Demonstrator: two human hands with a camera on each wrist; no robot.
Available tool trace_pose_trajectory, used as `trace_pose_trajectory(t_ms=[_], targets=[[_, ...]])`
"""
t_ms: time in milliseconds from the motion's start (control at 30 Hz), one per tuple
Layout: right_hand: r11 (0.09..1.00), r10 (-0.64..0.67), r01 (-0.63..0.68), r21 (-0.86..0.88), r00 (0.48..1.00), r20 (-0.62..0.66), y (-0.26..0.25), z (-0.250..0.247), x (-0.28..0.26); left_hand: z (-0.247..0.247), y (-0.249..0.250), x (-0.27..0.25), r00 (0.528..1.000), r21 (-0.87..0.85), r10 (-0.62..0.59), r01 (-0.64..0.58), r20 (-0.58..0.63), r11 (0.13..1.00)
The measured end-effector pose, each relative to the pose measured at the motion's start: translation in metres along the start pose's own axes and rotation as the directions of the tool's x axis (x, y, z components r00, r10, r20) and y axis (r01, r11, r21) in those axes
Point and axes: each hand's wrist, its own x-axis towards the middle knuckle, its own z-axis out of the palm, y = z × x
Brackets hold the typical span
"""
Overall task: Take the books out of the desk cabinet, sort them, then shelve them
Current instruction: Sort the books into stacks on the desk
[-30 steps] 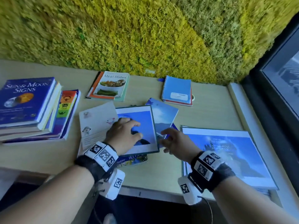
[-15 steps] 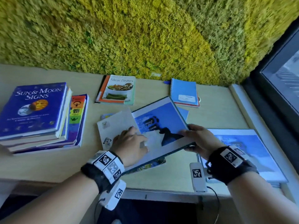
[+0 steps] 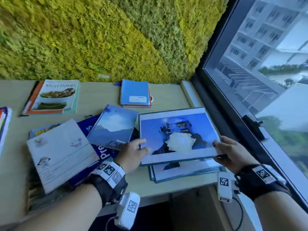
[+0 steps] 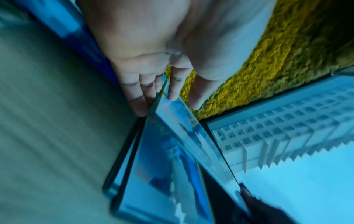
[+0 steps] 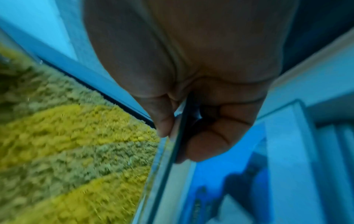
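A large thin blue book with a white border hangs just above a like book lying at the desk's right front. My left hand pinches its left edge and my right hand pinches its right edge. In the left wrist view my fingers lie under the blue book with the thumb above. The right wrist view has my right hand clamped on the blue book's edge. To the left lies a loose heap: a white booklet, a dark blue book and a sky-photo book.
On the wooden desk, a "Meat Dishes" cookbook and a blue spiral notebook lie at the back by the moss wall. A book stack's edge shows far left. A window runs along the right.
The large blue book was lifted off the left heap and carried right, to above the like book at the right front. My right hand took its right edge; my left shifted to its left edge.
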Motion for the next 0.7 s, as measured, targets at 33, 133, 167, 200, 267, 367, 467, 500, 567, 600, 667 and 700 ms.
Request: trace_pose_trajectory(t_ms=[33,133,167,200,267,367,467,500,567,600,667,700], targets=[[0.995,-0.005,0.000,-0.100,0.999,-0.049,0.003,-0.007,0.005,0.012,-0.001,0.002,1.000,0.013,-0.012,0.012,0.005,1.000],[0.804,-0.081,0.013,-0.595,0.993,-0.087,0.020,-0.020,0.034,0.045,-0.010,0.003,0.999,0.243,-0.040,0.031,0.034,0.970],[0.677,-0.099,0.044,-0.734,0.995,-0.032,0.023,-0.016,0.039,0.053,-0.011,0.002,0.998,0.316,-0.050,0.037,0.034,0.948],[0.559,-0.111,0.054,-0.828,0.994,-0.011,0.028,-0.010,0.044,0.059,-0.012,0.001,0.998,0.350,-0.058,0.046,0.025,0.935],[0.412,-0.112,0.060,-0.909,0.994,0.015,0.031,0.001,0.044,0.063,-0.010,0.001,0.998,0.347,-0.062,0.056,0.004,0.936],[0.312,-0.090,0.051,-0.949,0.996,0.024,0.037,0.009,0.050,0.060,-0.010,0.000,0.999,0.307,-0.052,0.052,-0.007,0.950],[0.245,-0.025,0.095,-0.965,0.995,0.092,0.044,0.015,0.050,0.059,-0.012,-0.003,0.999,0.259,-0.046,0.049,-0.017,0.965],[0.239,-0.003,0.108,-0.965,0.994,0.111,0.045,0.019,0.046,0.059,-0.012,-0.005,0.999,0.252,-0.043,0.046,-0.014,0.967],[0.230,0.009,0.111,-0.967,0.993,0.116,0.048,0.024,0.037,0.059,-0.010,-0.007,0.999,0.251,-0.035,0.034,0.002,0.967],[0.228,0.017,0.101,-0.968,0.994,0.107,0.046,0.025,0.034,0.059,-0.009,-0.007,0.999,0.251,-0.032,0.026,0.017,0.968],[0.222,0.035,0.090,-0.971,0.994,0.100,0.041,0.027,0.031,0.055,-0.007,-0.009,0.998,0.251,-0.020,0.003,0.061,0.968],[0.212,0.014,0.094,-0.973,0.995,0.099,0.039,0.030,0.030,0.050,-0.005,-0.012,0.997,0.250,-0.012,-0.009,0.082,0.968]])
